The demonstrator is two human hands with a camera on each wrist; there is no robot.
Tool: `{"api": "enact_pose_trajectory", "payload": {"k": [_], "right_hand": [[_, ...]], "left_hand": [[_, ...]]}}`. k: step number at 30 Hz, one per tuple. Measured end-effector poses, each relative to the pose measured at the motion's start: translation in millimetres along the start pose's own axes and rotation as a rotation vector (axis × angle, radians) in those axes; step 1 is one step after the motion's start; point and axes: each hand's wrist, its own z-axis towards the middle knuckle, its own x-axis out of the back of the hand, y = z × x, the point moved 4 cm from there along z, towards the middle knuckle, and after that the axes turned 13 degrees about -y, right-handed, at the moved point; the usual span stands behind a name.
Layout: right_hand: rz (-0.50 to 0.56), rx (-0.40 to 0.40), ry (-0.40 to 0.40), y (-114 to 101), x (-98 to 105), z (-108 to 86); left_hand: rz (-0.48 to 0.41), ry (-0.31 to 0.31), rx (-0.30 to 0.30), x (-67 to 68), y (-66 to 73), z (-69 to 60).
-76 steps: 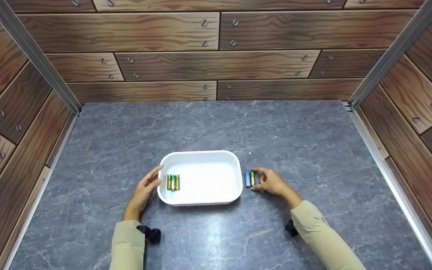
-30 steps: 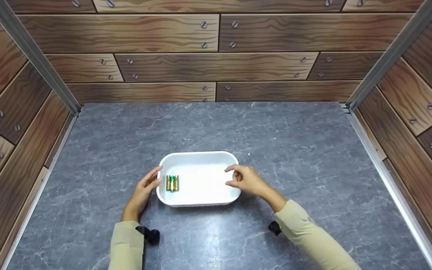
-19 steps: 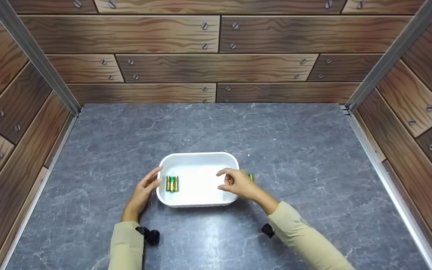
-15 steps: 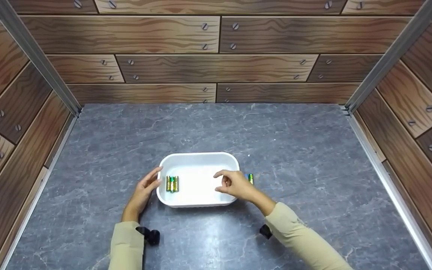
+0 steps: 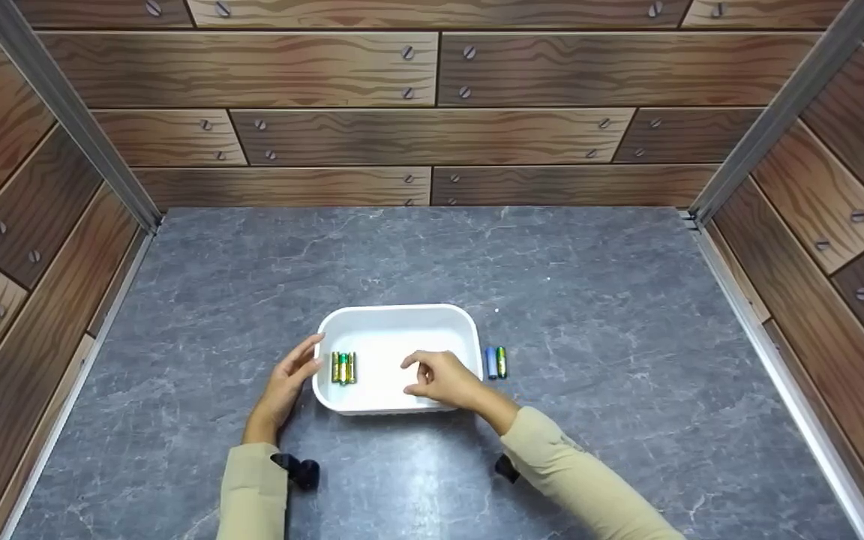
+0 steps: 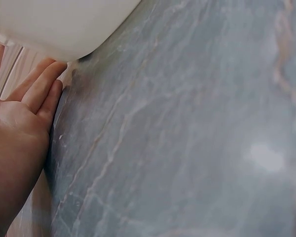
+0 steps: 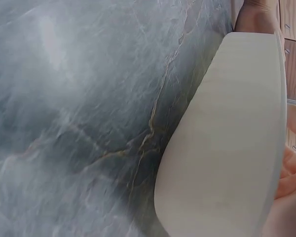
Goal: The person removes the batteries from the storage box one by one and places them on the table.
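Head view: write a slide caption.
Right hand over a white rectangular tub holding three gold-and-green cylindrical batteries.

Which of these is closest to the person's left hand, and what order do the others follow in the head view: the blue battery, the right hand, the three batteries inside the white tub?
1. Three batteries: inside the white tub, at its left end.
2. Right hand: over the tub's right half.
3. Blue battery: outside, right of the tub.
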Motion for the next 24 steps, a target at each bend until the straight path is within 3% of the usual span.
{"api": "enact_pose_trajectory", "payload": {"k": [5,12,24], "right_hand": [[-0.019,-0.024,-0.023,-3.2,-4.7,5.7],[-0.063,0.009,-0.03,-4.1,-14.6,15.8],[-0.087,-0.077,-0.064,-7.2,-20.4,33.0]], "left_hand": [[0.007,-0.009,0.003,0.0,0.5,0.1],[0.014,-0.01,0.009,1.0,1.4,-0.5],[0.019,-0.007,0.005,-1.2,3.3,-1.3]]}}
